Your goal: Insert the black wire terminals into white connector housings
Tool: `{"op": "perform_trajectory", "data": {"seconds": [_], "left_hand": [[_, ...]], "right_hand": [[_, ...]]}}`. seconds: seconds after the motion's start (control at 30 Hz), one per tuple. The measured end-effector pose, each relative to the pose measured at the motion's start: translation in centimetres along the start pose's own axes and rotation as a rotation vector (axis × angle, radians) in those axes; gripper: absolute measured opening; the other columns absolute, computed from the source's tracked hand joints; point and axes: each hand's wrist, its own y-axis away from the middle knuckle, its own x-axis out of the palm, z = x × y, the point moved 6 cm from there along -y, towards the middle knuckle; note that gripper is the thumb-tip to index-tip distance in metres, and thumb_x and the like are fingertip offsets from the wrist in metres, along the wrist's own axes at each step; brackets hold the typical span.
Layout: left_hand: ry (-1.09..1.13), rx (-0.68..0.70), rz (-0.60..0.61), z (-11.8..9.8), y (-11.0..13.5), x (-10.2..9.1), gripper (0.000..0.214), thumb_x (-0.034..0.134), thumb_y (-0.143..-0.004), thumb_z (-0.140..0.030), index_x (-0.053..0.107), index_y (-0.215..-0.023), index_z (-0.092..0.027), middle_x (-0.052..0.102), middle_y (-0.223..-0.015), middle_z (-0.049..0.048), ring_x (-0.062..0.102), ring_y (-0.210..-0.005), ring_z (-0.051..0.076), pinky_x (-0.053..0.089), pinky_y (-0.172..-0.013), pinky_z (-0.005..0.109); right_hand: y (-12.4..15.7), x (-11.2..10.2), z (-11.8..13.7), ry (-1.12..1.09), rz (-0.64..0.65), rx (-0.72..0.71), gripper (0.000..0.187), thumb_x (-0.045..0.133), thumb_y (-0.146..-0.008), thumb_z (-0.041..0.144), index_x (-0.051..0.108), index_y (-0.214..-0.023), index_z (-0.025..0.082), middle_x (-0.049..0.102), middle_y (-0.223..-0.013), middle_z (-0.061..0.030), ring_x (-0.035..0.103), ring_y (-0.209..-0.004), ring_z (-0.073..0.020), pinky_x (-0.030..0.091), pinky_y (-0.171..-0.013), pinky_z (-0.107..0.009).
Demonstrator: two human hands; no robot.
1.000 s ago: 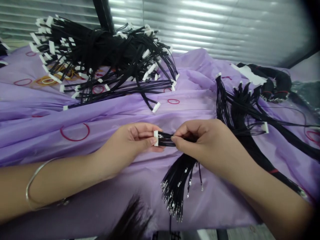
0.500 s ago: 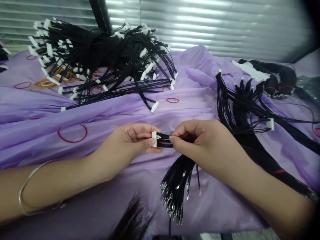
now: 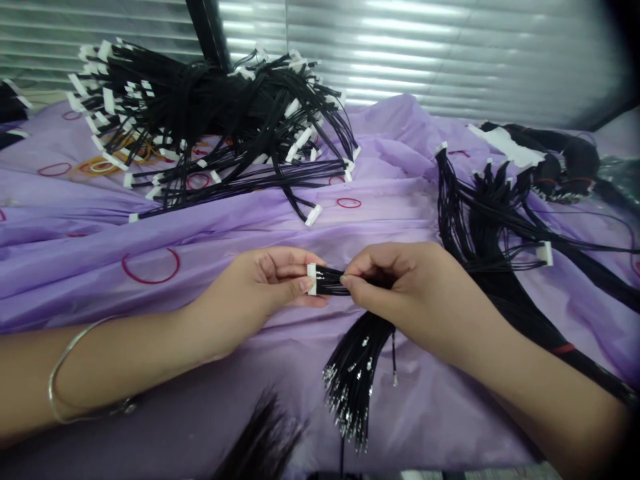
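Note:
My left hand [image 3: 260,293] pinches a small white connector [image 3: 312,279] between thumb and fingers, over the purple sheet [image 3: 210,240]. Short black wires run from the connector to the right into my right hand [image 3: 400,293]. That hand is closed on a bundle of black wires [image 3: 357,360], its thumb and forefinger pinching a wire right at the connector. The bundle's metal-tipped ends hang down and fan out below my right hand. A thin bracelet sits on my left wrist.
A big heap of black harnesses with white connectors [image 3: 210,120] lies at the back left. More black wires with connectors [image 3: 490,207] spread at the right, with banded bundles [image 3: 555,163] behind. Red rubber bands [image 3: 150,267] dot the sheet. Ribbed blinds stand behind.
Both hands stay together at the connector. The loose wire hanging by the bundle now hangs a little higher. The view shifted slightly.

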Motion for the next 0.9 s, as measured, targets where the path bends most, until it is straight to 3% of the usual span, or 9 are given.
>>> {"op": "perform_trajectory", "data": {"seconds": [0.53, 0.9], "left_hand": [[-0.001, -0.015, -0.024, -0.19, 0.11, 0.09, 0.012, 0.066, -0.074, -0.011, 0.067, -0.086, -0.015, 0.07, -0.079, -0.0011, 0.066, -0.073, 0.009, 0.054, -0.072, 0.018], [-0.037, -0.021, -0.072, -0.25, 0.18, 0.01, 0.013, 0.068, -0.072, -0.014, 0.067, -0.085, -0.016, 0.07, -0.08, 0.0, 0.066, -0.075, 0.013, 0.053, -0.076, 0.024]], "right_hand": [[0.05, -0.02, -0.09, 0.051, -0.019, 0.006, 0.011, 0.056, -0.07, 0.016, 0.063, -0.061, 0.017, 0.054, -0.049, 0.0062, 0.042, -0.045, -0.0048, 0.03, -0.042, -0.017], [0.17, 0.11, -0.06, 0.012, 0.018, 0.01, 0.011, 0.055, -0.071, 0.015, 0.063, -0.063, 0.016, 0.054, -0.05, 0.0049, 0.043, -0.046, -0.0063, 0.031, -0.044, -0.019]]}}
